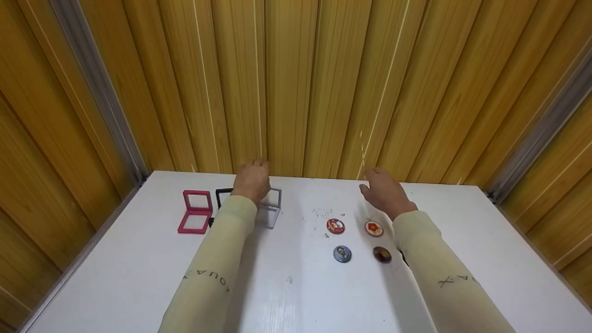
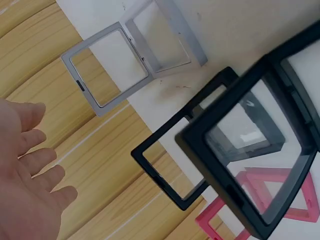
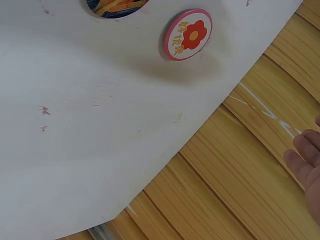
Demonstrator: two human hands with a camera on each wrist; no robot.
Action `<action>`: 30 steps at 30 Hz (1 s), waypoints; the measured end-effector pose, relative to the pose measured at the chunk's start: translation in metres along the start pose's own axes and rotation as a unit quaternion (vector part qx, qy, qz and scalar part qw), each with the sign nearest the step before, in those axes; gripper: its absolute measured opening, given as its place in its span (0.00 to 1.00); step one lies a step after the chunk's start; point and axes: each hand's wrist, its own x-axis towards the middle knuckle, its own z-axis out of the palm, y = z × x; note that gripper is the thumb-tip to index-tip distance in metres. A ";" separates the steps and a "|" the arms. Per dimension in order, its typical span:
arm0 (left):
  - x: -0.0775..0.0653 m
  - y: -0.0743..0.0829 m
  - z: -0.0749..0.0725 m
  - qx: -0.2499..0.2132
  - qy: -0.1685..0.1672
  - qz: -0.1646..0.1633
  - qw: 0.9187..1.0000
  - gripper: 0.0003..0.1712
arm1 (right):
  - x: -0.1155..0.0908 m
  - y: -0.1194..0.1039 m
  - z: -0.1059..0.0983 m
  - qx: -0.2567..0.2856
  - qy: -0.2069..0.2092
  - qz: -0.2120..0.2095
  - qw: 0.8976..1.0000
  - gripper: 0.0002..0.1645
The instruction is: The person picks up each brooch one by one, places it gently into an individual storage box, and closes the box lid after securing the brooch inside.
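Note:
My left hand [image 1: 252,181] hovers over the back of the table with nothing in it; its fingers show loosely straight in the left wrist view. Around it stand hinged display frames, opened out: a grey frame [image 1: 273,217] to its right, a black frame [image 1: 224,190] partly hidden behind the arm, and a pink frame [image 1: 193,223] farther left. A large black frame [image 2: 195,145] looms close in the left wrist view. Near the back edge, my right hand [image 1: 386,192] is empty too, fingers extended. Closest to it lies a round badge with a red flower [image 1: 374,228].
A red-and-white badge [image 1: 336,226], a blue portrait badge [image 1: 342,254] and a dark brown badge [image 1: 382,255] lie on the white table [image 1: 296,296]. Wood-patterned panels [image 1: 291,92] rise behind and beside the table.

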 end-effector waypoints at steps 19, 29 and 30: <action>-0.004 -0.008 -0.004 -0.169 -0.026 -0.054 0.984 0.16 | -0.009 0.032 0.011 0.062 -0.020 0.020 0.998 0.18; -0.007 -0.011 0.002 -0.242 -0.044 -0.086 0.966 0.22 | -0.014 0.042 0.023 0.098 -0.020 0.031 0.994 0.15; -0.007 -0.011 0.003 -0.250 -0.045 -0.091 0.963 0.22 | -0.015 0.043 0.024 0.109 -0.025 0.040 0.993 0.16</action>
